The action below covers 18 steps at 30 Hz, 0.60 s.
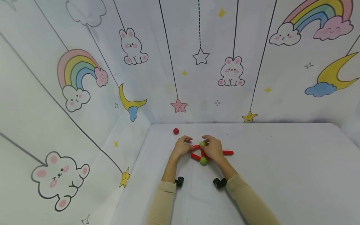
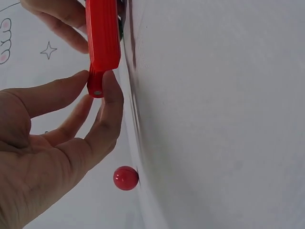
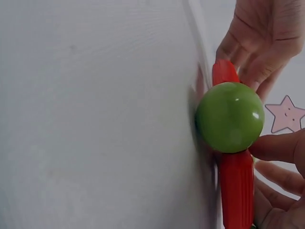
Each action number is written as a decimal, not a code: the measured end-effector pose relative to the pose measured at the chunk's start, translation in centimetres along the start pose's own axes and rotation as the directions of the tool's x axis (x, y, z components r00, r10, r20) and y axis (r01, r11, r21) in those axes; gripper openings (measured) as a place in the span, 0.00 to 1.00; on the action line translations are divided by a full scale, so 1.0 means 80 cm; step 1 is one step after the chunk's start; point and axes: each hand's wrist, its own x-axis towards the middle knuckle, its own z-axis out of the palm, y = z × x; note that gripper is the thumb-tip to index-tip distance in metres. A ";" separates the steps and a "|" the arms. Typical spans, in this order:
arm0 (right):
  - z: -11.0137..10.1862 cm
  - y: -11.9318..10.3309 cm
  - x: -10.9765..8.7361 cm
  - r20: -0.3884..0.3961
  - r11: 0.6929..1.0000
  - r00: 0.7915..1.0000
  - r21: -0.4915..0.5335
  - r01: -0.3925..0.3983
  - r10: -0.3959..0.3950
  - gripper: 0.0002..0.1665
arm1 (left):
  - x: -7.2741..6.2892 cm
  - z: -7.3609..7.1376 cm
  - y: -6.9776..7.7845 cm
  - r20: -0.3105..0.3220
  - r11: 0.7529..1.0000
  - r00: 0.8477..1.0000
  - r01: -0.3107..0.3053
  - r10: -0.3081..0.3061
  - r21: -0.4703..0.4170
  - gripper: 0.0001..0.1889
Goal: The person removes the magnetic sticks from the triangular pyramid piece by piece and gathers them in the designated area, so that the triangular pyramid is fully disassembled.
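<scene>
A small figure of ribbed red rods and green balls lies on the white table, between the two hands. My left hand [image 1: 181,147] pinches the end of a red rod [image 2: 96,88] between thumb and forefinger. Another red rod [image 2: 102,36] overlaps it in the left wrist view. At the figure's far corner, my right hand [image 1: 214,148] has its fingers curled round a green ball [image 1: 202,144]. The near green ball [image 1: 203,161] joins a red rod [image 1: 196,157] on its left and others partly hidden by the right hand; it looms large in the right wrist view.
A loose red ball [image 1: 176,131] sits near the table's back left. One red rod [image 1: 228,152] lies just right of the right hand. Black wrist devices [image 1: 180,182] show at both wrists. White walls with drawn rabbits, stars and rainbows rise behind and left of the table [image 1: 281,175].
</scene>
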 end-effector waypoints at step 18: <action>-0.009 0.001 0.004 0.107 0.998 0.994 0.047 -0.038 0.033 0.32 | 0.006 -0.006 -0.009 -0.054 0.978 0.998 -0.001 -0.011 -0.209 0.23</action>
